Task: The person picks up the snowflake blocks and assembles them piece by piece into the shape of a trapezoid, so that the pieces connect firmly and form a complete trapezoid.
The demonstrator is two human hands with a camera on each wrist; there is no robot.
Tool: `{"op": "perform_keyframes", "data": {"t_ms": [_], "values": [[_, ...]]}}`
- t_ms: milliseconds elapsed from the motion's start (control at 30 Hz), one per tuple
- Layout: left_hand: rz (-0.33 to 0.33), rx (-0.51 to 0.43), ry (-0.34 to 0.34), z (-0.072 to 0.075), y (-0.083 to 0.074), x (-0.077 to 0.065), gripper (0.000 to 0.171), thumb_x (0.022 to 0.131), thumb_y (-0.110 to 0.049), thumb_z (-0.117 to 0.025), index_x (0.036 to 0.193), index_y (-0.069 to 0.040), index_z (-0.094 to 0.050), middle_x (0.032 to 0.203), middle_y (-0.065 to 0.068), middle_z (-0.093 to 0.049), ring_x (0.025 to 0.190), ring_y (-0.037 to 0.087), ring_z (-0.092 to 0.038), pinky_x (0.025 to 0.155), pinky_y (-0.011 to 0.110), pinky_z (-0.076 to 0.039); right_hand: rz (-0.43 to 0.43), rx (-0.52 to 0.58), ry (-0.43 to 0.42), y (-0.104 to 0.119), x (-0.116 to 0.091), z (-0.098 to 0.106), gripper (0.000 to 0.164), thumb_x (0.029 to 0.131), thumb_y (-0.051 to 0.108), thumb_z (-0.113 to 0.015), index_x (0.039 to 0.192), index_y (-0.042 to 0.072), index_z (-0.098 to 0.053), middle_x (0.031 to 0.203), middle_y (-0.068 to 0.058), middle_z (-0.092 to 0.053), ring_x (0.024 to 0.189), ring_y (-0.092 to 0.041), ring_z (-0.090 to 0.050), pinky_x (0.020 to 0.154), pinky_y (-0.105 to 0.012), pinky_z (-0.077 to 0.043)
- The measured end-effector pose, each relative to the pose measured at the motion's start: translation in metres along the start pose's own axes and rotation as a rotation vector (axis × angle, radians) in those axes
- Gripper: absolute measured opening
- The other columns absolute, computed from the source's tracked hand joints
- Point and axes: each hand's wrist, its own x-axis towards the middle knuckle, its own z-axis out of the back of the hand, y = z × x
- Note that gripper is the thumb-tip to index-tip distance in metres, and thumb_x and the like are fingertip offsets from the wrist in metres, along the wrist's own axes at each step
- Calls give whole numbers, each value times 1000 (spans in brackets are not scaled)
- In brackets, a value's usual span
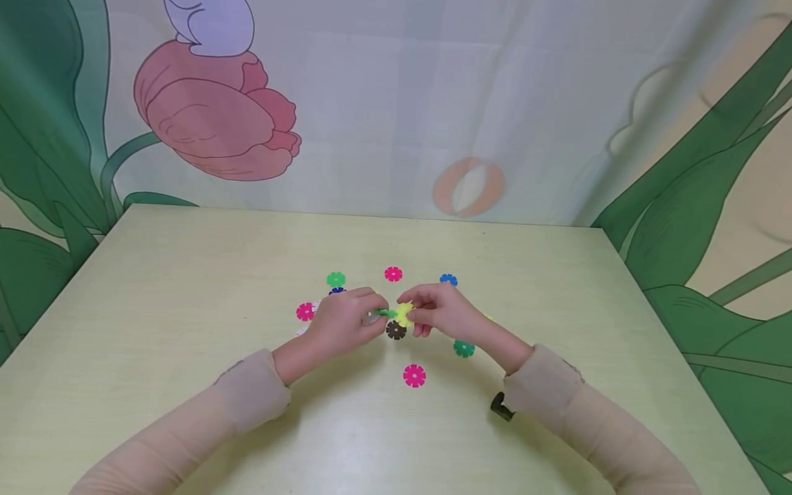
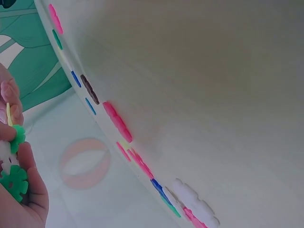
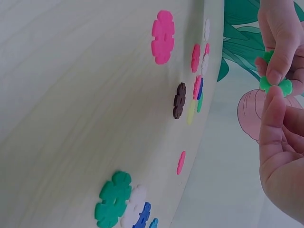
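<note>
Above the middle of the table, my left hand grips a small joined piece made of notched plastic discs: a green disc, a white disc and another green disc. My right hand pinches a yellow notched disc between thumb and fingers. The yellow disc meets the green one edge-on between the two hands; whether their slots are engaged is hidden by the fingers. In the right wrist view, the right hand lies close below the left hand.
Loose notched discs lie around the hands: a brown one just below, a pink one nearer the front, a teal one by the right wrist, a blue one and a green one farther back. A patterned curtain hangs behind the table.
</note>
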Motion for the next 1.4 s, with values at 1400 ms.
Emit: {"op": "perform_keyframes", "data": {"t_ms": [1400], "values": [[75,-274,364,6,12,4,35,77,-34,-66,108,-19,-60,71,-9,-57,51,2,-46,52,17,-41,-71,188,40,4,12,-8,47,85,11,-58,128,11,-40,81,-14,-65,60,-25,-63,60,-30,-53]]}}
